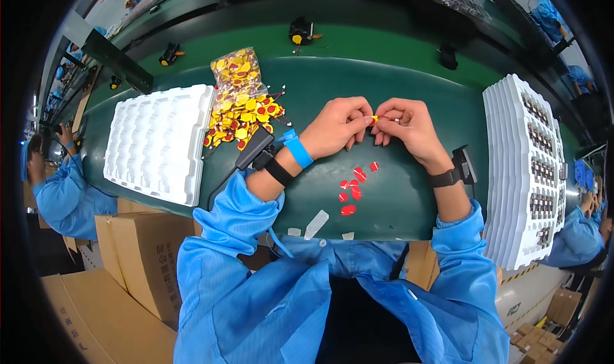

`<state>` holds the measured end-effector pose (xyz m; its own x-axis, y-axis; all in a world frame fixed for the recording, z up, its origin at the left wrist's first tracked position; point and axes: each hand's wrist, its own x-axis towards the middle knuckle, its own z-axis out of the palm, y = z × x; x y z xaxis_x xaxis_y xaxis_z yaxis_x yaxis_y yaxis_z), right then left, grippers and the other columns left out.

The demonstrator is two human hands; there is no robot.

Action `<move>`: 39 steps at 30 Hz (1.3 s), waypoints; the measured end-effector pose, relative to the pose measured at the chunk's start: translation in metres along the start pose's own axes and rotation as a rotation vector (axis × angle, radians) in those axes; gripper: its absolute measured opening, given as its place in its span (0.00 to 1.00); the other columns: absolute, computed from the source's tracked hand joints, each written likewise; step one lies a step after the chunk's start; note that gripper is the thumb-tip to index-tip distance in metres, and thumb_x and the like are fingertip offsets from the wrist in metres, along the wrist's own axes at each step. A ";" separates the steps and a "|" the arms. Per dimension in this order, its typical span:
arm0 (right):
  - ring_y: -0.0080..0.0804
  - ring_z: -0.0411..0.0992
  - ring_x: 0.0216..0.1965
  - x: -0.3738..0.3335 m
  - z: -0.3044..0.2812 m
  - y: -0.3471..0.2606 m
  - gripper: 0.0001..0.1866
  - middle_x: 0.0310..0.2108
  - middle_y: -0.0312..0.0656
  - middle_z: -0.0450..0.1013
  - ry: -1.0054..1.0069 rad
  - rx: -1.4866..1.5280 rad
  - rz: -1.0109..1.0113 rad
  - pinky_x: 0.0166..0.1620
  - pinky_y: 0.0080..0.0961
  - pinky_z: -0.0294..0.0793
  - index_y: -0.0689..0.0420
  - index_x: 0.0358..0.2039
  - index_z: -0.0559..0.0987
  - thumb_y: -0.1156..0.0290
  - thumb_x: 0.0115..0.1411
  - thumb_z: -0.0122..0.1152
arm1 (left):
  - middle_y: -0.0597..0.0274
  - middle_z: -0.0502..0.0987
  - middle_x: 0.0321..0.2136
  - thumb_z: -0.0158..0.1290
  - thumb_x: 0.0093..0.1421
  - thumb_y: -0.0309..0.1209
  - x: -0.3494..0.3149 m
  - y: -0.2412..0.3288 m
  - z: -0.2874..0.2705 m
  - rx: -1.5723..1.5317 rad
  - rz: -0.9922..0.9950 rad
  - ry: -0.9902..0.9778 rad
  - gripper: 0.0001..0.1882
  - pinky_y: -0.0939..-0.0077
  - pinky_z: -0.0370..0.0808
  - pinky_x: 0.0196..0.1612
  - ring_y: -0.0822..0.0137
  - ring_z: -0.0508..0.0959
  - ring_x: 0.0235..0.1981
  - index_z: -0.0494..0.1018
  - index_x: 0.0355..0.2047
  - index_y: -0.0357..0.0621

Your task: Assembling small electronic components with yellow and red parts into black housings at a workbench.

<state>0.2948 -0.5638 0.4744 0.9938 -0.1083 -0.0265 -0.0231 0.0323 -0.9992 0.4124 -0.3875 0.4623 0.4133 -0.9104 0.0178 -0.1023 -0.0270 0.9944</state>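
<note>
My left hand [346, 125] and my right hand [409, 126] meet over the middle of the green table. Their fingertips pinch a small yellow disc [375, 120] with a bit of red on it; the fingers cover most of it. Below the hands lie several small red peeled-off pieces [354, 188]. To the left of my left hand is a loose pile of yellow and red discs [246, 121], some with thin wires sticking out. A clear plastic bag [235, 70] full of the same discs lies just behind the pile.
A white moulded tray [157, 143] lies at the left. Stacked white trays [518, 172] holding small dark parts stand at the right. Clear scraps [316, 224] lie by the near edge. Small black devices [301, 31] sit on a green belt [243, 35] behind. Cardboard boxes [144, 255] stand lower left.
</note>
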 end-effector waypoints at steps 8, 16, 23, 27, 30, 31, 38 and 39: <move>0.20 0.75 0.22 -0.005 0.000 -0.004 0.05 0.24 0.40 0.77 -0.095 -0.152 0.016 0.23 0.14 0.70 0.66 0.35 0.78 0.77 0.64 0.57 | 0.64 0.74 0.19 0.51 0.65 0.25 -0.003 -0.005 0.005 0.247 0.158 0.066 0.05 0.79 0.69 0.22 0.77 0.73 0.19 0.72 0.35 0.35; 0.22 0.71 0.16 -0.006 0.001 -0.005 0.10 0.21 0.42 0.75 -0.059 0.246 0.197 0.17 0.14 0.66 0.63 0.31 0.76 0.72 0.69 0.53 | 0.51 0.77 0.29 0.56 0.59 0.20 -0.011 -0.003 0.015 0.731 0.630 0.186 0.11 0.68 0.75 0.33 0.51 0.78 0.27 0.72 0.42 0.36; 0.18 0.66 0.14 -0.005 0.005 -0.007 0.07 0.20 0.38 0.73 -0.033 0.462 0.153 0.15 0.14 0.55 0.61 0.32 0.76 0.73 0.67 0.55 | 0.59 0.77 0.23 0.47 0.69 0.31 -0.009 0.002 0.007 -0.204 0.026 0.056 0.09 0.83 0.69 0.23 0.73 0.76 0.19 0.72 0.37 0.36; 0.15 0.62 0.13 -0.005 0.002 -0.009 0.08 0.19 0.36 0.72 -0.020 0.429 0.149 0.16 0.14 0.51 0.61 0.30 0.76 0.72 0.66 0.57 | 0.57 0.78 0.22 0.47 0.69 0.30 -0.008 0.009 0.011 -0.318 0.002 0.006 0.10 0.83 0.70 0.23 0.72 0.76 0.19 0.71 0.36 0.35; 0.15 0.59 0.13 -0.002 0.003 -0.010 0.08 0.18 0.35 0.71 -0.012 0.423 0.146 0.16 0.15 0.50 0.61 0.29 0.76 0.73 0.66 0.57 | 0.58 0.77 0.21 0.47 0.68 0.29 -0.008 0.009 0.011 -0.297 0.020 0.037 0.09 0.83 0.69 0.22 0.73 0.76 0.18 0.72 0.35 0.36; 0.14 0.57 0.13 -0.001 0.006 -0.009 0.09 0.18 0.35 0.70 0.003 0.431 0.155 0.17 0.16 0.49 0.61 0.28 0.76 0.73 0.66 0.57 | 0.58 0.77 0.21 0.47 0.68 0.29 -0.008 0.009 0.012 -0.288 0.021 0.044 0.09 0.83 0.69 0.22 0.73 0.76 0.18 0.72 0.35 0.36; 0.17 0.56 0.12 -0.013 0.006 -0.013 0.11 0.16 0.35 0.68 0.011 0.669 0.134 0.16 0.17 0.50 0.62 0.28 0.75 0.70 0.67 0.55 | 0.61 0.74 0.17 0.54 0.58 0.23 -0.015 0.007 0.017 0.463 0.407 0.338 0.05 0.75 0.68 0.21 0.73 0.75 0.17 0.71 0.26 0.37; 0.17 0.56 0.12 -0.012 -0.001 -0.012 0.11 0.16 0.35 0.67 0.080 0.626 0.081 0.16 0.18 0.50 0.62 0.28 0.74 0.70 0.67 0.55 | 0.60 0.72 0.17 0.55 0.55 0.23 -0.012 0.006 0.011 0.737 0.593 0.348 0.04 0.72 0.69 0.21 0.68 0.75 0.18 0.70 0.25 0.38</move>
<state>0.2833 -0.5638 0.4861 0.9798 -0.1542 -0.1277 -0.0058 0.6160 -0.7877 0.3965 -0.3814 0.4672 0.3437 -0.6915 0.6354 -0.8623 0.0355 0.5051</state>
